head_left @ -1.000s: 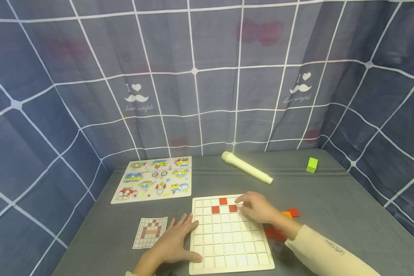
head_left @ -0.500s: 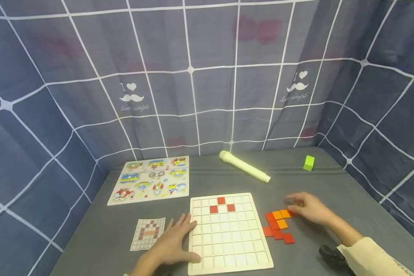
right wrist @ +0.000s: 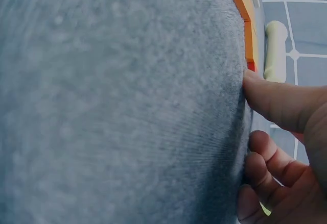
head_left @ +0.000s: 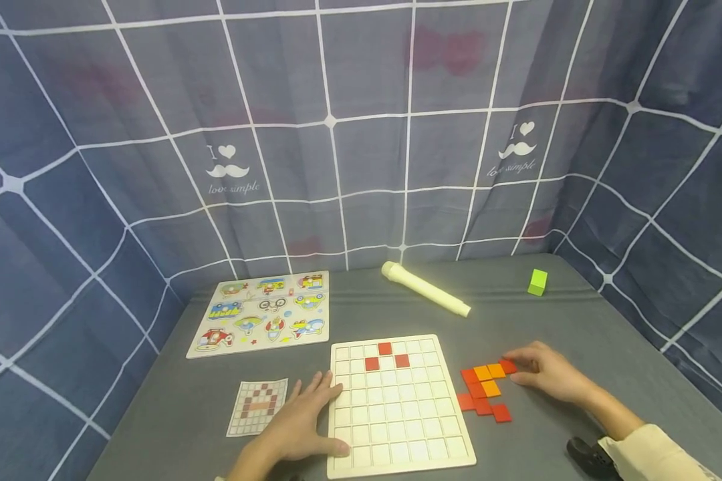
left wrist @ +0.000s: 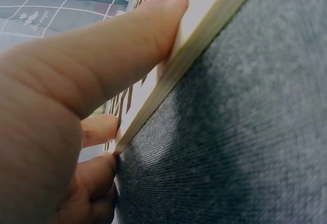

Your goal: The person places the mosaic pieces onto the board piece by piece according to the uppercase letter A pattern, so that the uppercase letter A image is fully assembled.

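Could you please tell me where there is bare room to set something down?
The table is bare between the cream microphone, green block and right hand, and right of that block and hand. It is crowded where the pattern card, left hand and grid board sit close together, and along the board's right side, where red and orange tiles lie.

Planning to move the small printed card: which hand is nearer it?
Left. The left hand is just beside the card, on the board's left edge; the right hand is past the board's right edge, at a red tile.
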A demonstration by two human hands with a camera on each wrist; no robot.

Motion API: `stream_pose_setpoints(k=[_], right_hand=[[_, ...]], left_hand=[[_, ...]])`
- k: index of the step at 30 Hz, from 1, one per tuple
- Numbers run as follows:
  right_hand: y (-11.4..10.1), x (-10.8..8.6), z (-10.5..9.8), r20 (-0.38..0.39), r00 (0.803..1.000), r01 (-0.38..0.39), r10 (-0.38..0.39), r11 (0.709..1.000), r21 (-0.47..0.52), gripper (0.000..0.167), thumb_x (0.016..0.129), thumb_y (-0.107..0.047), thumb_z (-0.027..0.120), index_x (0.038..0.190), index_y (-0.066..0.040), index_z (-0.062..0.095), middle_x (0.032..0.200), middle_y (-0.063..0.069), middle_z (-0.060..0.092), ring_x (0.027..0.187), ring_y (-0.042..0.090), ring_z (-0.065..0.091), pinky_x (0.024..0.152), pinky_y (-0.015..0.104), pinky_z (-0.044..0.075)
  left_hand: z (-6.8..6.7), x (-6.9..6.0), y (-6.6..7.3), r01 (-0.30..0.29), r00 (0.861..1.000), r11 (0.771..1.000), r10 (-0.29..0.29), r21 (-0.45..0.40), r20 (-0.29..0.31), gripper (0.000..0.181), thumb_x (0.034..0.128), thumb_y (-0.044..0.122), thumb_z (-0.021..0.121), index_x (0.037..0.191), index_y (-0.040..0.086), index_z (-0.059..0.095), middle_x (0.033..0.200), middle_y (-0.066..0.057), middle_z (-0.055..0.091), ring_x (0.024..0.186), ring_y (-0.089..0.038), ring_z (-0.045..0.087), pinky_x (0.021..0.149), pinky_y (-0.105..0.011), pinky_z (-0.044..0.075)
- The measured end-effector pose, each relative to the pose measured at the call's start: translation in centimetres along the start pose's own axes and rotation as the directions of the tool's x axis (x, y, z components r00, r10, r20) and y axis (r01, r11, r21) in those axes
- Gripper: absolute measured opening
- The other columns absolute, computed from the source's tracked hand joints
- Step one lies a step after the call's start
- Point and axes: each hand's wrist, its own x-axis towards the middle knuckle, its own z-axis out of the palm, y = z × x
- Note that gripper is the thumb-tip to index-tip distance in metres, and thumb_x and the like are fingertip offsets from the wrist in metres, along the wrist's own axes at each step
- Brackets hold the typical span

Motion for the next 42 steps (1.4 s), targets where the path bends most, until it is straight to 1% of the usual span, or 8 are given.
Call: stream_pose_setpoints(k=[9,14,18,20,26,33,37,42], right_hand=[[0.1,-0.3,0.5,-0.051,0.999,-0.016,0.013,0.999,-0.045,0.032,0.08,-0.029,0.081,0.108,-0.015,0.074,0.098,-0.001,0.062,0.083,0.002,0.048,0.068,0.023,0.041],[0.1,-0.3,0.6,-0.076,0.997,-0.02,0.013,0.996,-0.085,0.029,0.08,-0.029,0.08,0.105,-0.017,0.074,0.098,-0.002,0.064,0.084,0.004,0.051,0.069,0.026,0.043],[0.0,-0.3,0.5,-0.07,0.997,-0.035,0.029,0.995,-0.094,0.029,0.08,-0.03,0.08,0.104,-0.015,0.073,0.099,0.001,0.065,0.085,0.009,0.054,0.071,0.031,0.046],[-0.1,-0.2,0.5,-0.078,0.996,-0.054,0.048,0.995,-0.084,0.028,0.081,-0.03,0.08,0.103,-0.014,0.073,0.096,0.001,0.065,0.082,0.007,0.053,0.068,0.028,0.045],[-0.4,0.0,0.5,-0.165,0.981,-0.108,0.1,0.993,-0.041,0.028,0.082,-0.026,0.08,0.101,-0.008,0.071,0.084,-0.001,0.062,0.069,-0.001,0.045,0.059,0.021,0.039],[-1.2,0.9,0.4,-0.199,0.976,-0.095,0.087,0.995,-0.031,0.029,0.08,-0.032,0.081,0.097,-0.011,0.071,0.082,-0.002,0.064,0.068,-0.002,0.048,0.058,0.02,0.041],[-2.1,1.5,0.6,-0.189,0.98,-0.068,0.067,0.998,0.003,0.031,0.079,-0.031,0.081,0.096,-0.009,0.07,0.083,-0.002,0.064,0.068,-0.002,0.049,0.058,0.02,0.042],[-3.3,2.3,1.2,-0.165,0.985,-0.039,0.041,0.999,0.017,0.032,0.078,-0.03,0.082,0.096,-0.007,0.069,0.082,-0.002,0.065,0.069,-0.001,0.05,0.059,0.02,0.043]], left_hand=[[0.0,-0.1,0.0,0.003,1.0,1.0,-0.003,0.005,-0.008,0.103,0.0652,0.064,0.079,0.145,0.007,0.046,0.161,-0.023,0.023,0.149,-0.047,0.02,0.115,-0.073,0.01],[0.0,-0.1,0.0,0.003,1.0,1.0,-0.003,0.007,-0.011,0.103,0.0654,0.064,0.078,0.145,0.007,0.046,0.161,-0.023,0.023,0.15,-0.046,0.019,0.115,-0.073,0.009],[0.0,0.0,0.0,0.005,1.0,1.0,-0.005,0.017,-0.017,0.104,0.0646,0.066,0.078,0.145,0.008,0.046,0.161,-0.023,0.024,0.15,-0.046,0.02,0.115,-0.073,0.01],[0.0,0.0,0.0,0.004,1.0,1.0,-0.003,0.019,-0.019,0.104,0.0644,0.066,0.078,0.145,0.008,0.046,0.161,-0.023,0.024,0.15,-0.046,0.02,0.115,-0.073,0.01],[0.1,0.0,-0.1,-0.001,1.0,1.0,0.001,0.015,-0.016,0.103,0.0652,0.064,0.079,0.145,0.007,0.046,0.16,-0.024,0.024,0.149,-0.047,0.02,0.115,-0.074,0.01],[0.2,-0.1,-0.1,0.001,1.0,1.0,-0.001,0.013,-0.022,0.104,0.0652,0.065,0.078,0.145,0.007,0.046,0.161,-0.023,0.024,0.149,-0.046,0.02,0.115,-0.073,0.01],[0.2,-0.1,-0.1,-0.002,1.0,1.0,0.002,0.011,-0.027,0.104,0.0651,0.064,0.079,0.145,0.006,0.046,0.16,-0.024,0.024,0.149,-0.047,0.02,0.115,-0.073,0.01],[0.2,-0.1,-0.1,0.001,1.0,1.0,0.0,0.019,-0.018,0.104,0.0656,0.065,0.078,0.145,0.007,0.046,0.161,-0.023,0.023,0.15,-0.046,0.02,0.115,-0.073,0.01]])
